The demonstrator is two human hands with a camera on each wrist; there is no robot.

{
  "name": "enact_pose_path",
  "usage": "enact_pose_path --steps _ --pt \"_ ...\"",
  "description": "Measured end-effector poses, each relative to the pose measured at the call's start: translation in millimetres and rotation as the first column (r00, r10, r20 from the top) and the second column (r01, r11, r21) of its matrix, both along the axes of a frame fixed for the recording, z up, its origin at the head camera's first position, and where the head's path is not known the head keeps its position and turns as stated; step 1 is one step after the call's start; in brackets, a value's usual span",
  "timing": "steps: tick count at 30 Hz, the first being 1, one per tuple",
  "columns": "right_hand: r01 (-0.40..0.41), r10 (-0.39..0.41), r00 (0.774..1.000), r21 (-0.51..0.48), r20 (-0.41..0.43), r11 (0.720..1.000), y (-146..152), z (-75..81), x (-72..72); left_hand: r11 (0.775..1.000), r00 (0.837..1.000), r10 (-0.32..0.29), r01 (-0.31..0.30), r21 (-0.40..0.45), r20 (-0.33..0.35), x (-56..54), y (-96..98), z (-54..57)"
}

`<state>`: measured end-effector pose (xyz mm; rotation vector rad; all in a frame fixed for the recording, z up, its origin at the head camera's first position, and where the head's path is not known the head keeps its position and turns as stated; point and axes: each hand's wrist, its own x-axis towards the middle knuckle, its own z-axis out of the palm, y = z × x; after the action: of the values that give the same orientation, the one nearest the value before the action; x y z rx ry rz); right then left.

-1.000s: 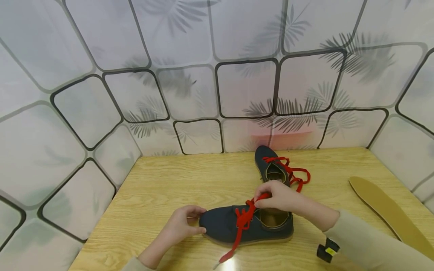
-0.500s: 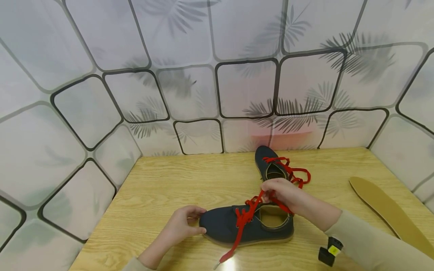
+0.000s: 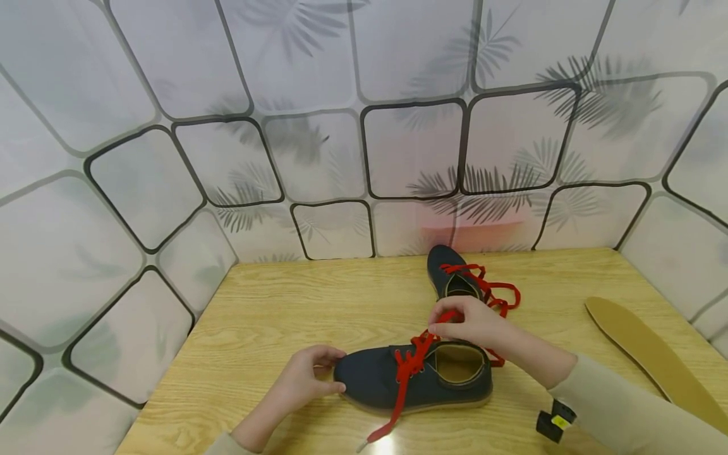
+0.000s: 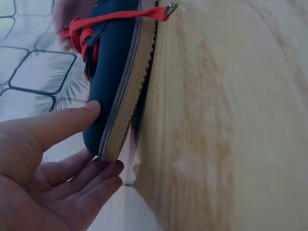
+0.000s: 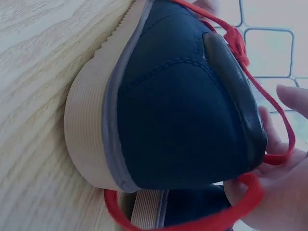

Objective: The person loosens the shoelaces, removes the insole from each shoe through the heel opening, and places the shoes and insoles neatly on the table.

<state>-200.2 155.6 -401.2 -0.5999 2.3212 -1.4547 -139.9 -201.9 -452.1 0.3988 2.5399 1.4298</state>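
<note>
A navy shoe [image 3: 370, 379] lies sole down on the table, its toe pointing left, with red laces [image 3: 405, 366] across its front. At the toe my left hand [image 3: 304, 379] holds it; the left wrist view shows the thumb [image 4: 89, 109] on the upper and fingertips [image 4: 113, 168] at the sole's tip. Above the shoe's opening, my right hand [image 3: 469, 325] pinches a red lace between thumb and fingers. In the right wrist view this lace [image 5: 281, 118] loops beside the shoe's collar, and a slack stretch hangs behind the heel. One metal-tipped lace end trails over the near side.
A second navy shoe [image 3: 446, 258] with red laces stands behind, partly hidden by my right hand. On the right lies a tan insole [image 3: 643, 341]. The wooden table [image 3: 284, 297] is bounded by patterned fabric walls [image 3: 415, 151]. A small black device [image 3: 555, 421] sits at my right sleeve.
My right hand drew lace up and back to the right, then came slightly left again above the shoe. Slack lace now shows by the heel. The left hand and shoe stayed put.
</note>
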Motion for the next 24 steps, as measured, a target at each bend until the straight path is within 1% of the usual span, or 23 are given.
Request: enact_pose_path --steps 2,5,8,11,13,15,17,20,22,24 --pt "-0.024 0.026 0.998 0.041 -0.056 0.999 -1.6 -0.1 1.7 1.0 1.0 -0.002 0.002 0.002 0.0 0.0 0.0 0.1" --pt "-0.076 0.084 0.99 0.074 -0.112 0.994 -3.6 -1.4 3.1 1.0 1.0 -0.002 0.002 0.0 0.001 0.2 -0.2 0.2" --pt "-0.118 0.137 0.978 0.121 -0.158 0.986 -4.9 -2.2 3.1 1.0 1.0 0.0 0.0 -0.004 -0.001 0.5 -0.2 0.0" --pt "-0.149 0.185 0.96 0.176 -0.209 0.973 -6.6 -1.0 2.9 1.0 1.0 0.001 -0.001 -0.007 -0.003 0.4 -0.1 -0.1" --pt "-0.158 0.203 0.952 0.2 -0.228 0.967 -7.5 0.2 3.2 1.0 1.0 0.003 -0.003 -0.008 0.0 0.4 -0.2 -0.2" --pt "-0.165 0.212 0.949 0.204 -0.236 0.965 -8.4 1.3 3.9 1.0 1.0 0.003 -0.003 -0.009 -0.001 0.2 -0.1 -0.2" --pt "-0.169 0.21 0.951 0.189 -0.226 0.967 -9.1 1.9 4.6 1.0 1.0 0.004 -0.004 -0.009 -0.003 0.2 -0.1 0.0" --pt "-0.148 0.174 0.97 0.154 -0.172 0.977 -9.4 1.0 5.2 1.0 1.0 0.002 -0.002 -0.009 -0.009 0.2 0.0 0.2" --pt "-0.118 0.131 0.985 0.118 -0.109 0.986 -9.1 -0.4 5.1 1.0 1.0 0.002 -0.002 -0.01 -0.011 0.4 -0.1 0.4" --pt "-0.075 0.078 0.996 0.079 -0.035 0.994 -8.8 -1.9 4.5 1.0 1.0 0.002 -0.002 -0.011 -0.009 0.7 -0.2 0.6"
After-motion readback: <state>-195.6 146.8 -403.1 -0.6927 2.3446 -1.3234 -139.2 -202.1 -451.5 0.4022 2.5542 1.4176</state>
